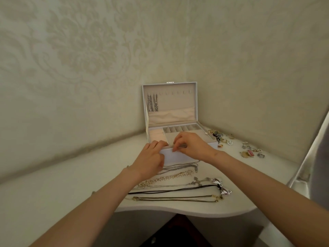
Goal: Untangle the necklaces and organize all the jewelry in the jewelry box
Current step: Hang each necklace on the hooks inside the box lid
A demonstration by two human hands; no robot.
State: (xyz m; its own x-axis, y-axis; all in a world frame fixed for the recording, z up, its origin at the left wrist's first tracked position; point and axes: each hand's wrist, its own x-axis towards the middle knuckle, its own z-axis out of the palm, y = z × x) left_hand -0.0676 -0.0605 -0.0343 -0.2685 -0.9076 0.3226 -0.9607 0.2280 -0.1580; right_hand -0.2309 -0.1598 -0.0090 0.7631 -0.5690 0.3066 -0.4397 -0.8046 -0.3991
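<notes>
The white jewelry box (179, 156) stands open in the table's corner with its lid (178, 102) upright. Several silver chains (152, 102) hang from the lid's left hooks. My right hand (192, 145) pinches a thin silver chain (182, 145) over the box's front rim. My left hand (151, 157) curls its fingers at the same rim, at the chain's other end. In front of the box lie a silver chain (179, 166), a pearl necklace (170, 177), a cross necklace (198, 181), a black cord with a silver bow pendant (220, 188) and a gold chain (174, 198), laid out in rows.
Loose rings and earrings (219, 137) lie right of the box, with more small pieces (251, 150) further right. A shiny metal frame (306, 164) rises at the right edge. Patterned walls close off the back, and the white table's curved front edge (160, 210) is near me.
</notes>
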